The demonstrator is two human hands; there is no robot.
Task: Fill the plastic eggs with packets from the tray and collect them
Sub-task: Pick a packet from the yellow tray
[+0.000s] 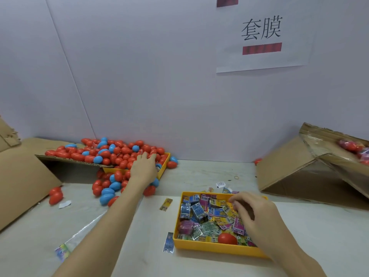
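Grip: my right hand curls its fingers down among the packets; whether it pinches one I cannot tell. My left hand rests with fingers spread on the eggs.
Eggs: smooth red and blue plastic ovals, heaped at 10 o'clock, long axes pointing every way.
Tray: yellow plastic, at 5 o'clock, holding glossy foil packets and one red egg.
Boxes: brown cardboard, at 9 and 3 o'clock.

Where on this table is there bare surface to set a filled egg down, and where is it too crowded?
Bare: the tabletop strip between the heap of red and blue plastic eggs and the tilted cardboard box, and the near patch between the forearms. Crowded: around the left hand in the heap, and inside the yellow packet tray under the right hand.
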